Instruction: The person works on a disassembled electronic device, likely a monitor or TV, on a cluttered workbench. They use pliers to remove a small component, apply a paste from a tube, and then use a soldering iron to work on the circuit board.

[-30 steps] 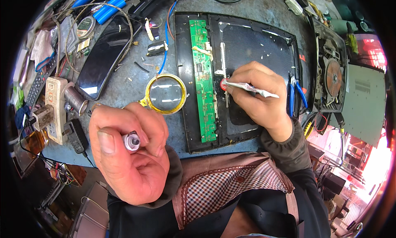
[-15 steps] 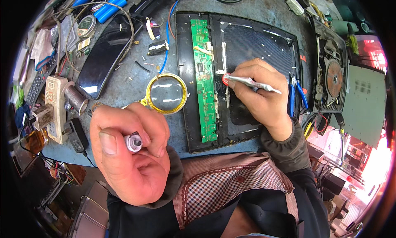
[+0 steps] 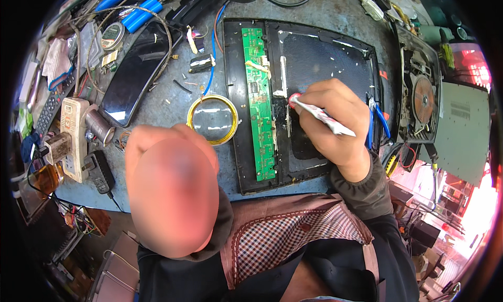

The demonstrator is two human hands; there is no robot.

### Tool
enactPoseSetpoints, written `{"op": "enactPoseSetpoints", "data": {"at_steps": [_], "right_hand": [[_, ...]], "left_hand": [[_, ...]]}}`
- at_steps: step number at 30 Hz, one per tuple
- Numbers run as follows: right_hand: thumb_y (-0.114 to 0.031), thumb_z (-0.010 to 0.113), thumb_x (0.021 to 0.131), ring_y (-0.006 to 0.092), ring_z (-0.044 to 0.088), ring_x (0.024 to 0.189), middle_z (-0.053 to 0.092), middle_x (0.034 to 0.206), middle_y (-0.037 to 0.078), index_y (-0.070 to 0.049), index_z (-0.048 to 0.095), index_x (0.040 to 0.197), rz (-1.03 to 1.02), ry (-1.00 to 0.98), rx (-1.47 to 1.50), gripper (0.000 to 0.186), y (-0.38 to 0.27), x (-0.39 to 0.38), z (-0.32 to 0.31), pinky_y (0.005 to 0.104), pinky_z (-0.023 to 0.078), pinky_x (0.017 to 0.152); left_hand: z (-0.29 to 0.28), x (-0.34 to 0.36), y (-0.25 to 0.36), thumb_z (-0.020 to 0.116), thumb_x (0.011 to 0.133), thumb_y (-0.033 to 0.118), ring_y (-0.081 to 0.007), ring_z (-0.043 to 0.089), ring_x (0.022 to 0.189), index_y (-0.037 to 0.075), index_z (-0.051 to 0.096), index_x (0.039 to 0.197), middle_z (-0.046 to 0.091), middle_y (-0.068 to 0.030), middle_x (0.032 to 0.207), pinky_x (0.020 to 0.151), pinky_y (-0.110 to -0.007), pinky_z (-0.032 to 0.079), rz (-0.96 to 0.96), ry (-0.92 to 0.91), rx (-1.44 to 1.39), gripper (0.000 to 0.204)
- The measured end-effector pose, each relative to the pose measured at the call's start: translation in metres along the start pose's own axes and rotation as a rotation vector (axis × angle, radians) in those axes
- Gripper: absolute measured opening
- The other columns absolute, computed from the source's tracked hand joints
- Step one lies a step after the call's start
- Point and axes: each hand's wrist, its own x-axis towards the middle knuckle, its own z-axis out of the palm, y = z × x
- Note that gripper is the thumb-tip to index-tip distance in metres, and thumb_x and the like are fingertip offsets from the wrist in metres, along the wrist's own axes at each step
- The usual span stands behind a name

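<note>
Overall, the blue-grey table (image 3: 335,16) and its clutter match the preceding half second apart from a slight shift of view. On it lies the black panel (image 3: 335,56), mesh insert on its right-hand part, its position essentially unchanged. Left hand (image 3: 173,192): raised over the near table edge; the small clear-ended object seen in it earlier can no longer be made out through heavy blur, so whether its fingers are closed on anything cannot be told. Right hand (image 3: 338,147): above the panel, moved slightly rightward, thumb and forefinger pinched together on a flattened white tube (image 3: 326,118). Green circuit board (image 3: 258,103): fixed along the panel's left part, unmoved, well apart from the left hand and nearer the right. Round yellow-rimmed lens (image 3: 215,118): just beyond the left hand, left of the panel. The tube's tail has swung toward the person, which suggests an adjustment of aim, with work at the panel continuing. The tube slants back across the right fingers, its tail over the palm. Red end (image 3: 295,99): projecting left past the fingertips, now a little farther right, over the panel's dark central strip; contact with that strip cannot be confirmed.
</note>
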Motion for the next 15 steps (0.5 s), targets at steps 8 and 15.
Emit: {"op": "enactPoseSetpoints", "data": {"at_steps": [8,15], "right_hand": [[-0.008,0.076,0.105,0.0192,0.074,0.084,0.081,0.104,0.013,0.003,0.076,0.115,0.722,0.318,1.175,0.015,-0.011,-0.016,-0.01,0.035,0.06,0.074],[-0.014,0.073,0.11,0.0188,0.073,0.087,0.082,0.105,0.011,0.005,0.08,0.12,0.808,0.302,1.535,0.023,0.003,-0.023,0.008,0.0347,0.058,0.077]], "left_hand": [[0.01,0.008,-0.015,0.064,0.119,0.014,-0.01,0.058,0.078,0.0,0.065,0.128,0.068,-0.0056,0.097,0.071,-0.027,0.049,-0.163,-0.063,-0.107,0.016],[0.016,0.023,-0.041,0.071,0.114,0.007,-0.0158,0.079,0.09,-0.001,0.071,0.13,0.08,-0.0101,0.107,0.083,-0.034,0.067,-0.256,-0.113,-0.059,0.017]]}}
